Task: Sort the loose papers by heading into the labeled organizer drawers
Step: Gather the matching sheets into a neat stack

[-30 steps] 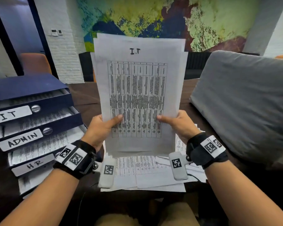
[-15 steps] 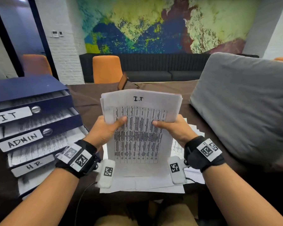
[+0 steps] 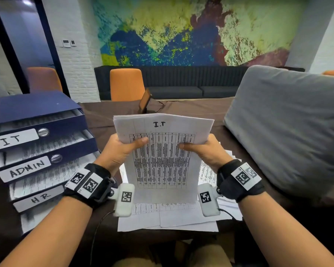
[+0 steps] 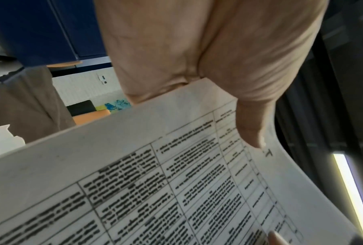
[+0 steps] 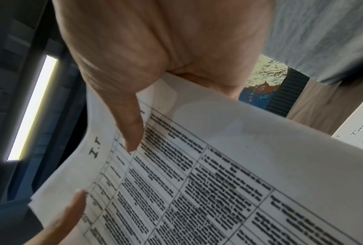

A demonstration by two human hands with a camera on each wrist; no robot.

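Note:
I hold a stack of white sheets (image 3: 162, 157) headed "I.T" with a printed table, upright above the table. My left hand (image 3: 121, 151) grips its left edge, thumb on the front; my right hand (image 3: 204, 151) grips its right edge the same way. In the left wrist view the left thumb (image 4: 251, 129) presses on the papers (image 4: 155, 190); in the right wrist view the right thumb (image 5: 130, 126) lies on the top sheet (image 5: 218, 165) near the heading. A blue organizer (image 3: 33, 120) at the left has open drawers labeled IT (image 3: 12, 139), ADMIN (image 3: 25, 168) and HR (image 3: 39, 197), each holding sheets.
Loose papers (image 3: 168, 218) lie on the brown table (image 3: 191, 108) under my hands. A big grey cushion (image 3: 289, 128) fills the right side. A small dark device (image 3: 145, 103) stands behind the stack. Orange chairs (image 3: 126, 83) and a dark sofa stand beyond.
The stack has come down from in front of my face to chest height, and both hands have slid up toward its top edge.

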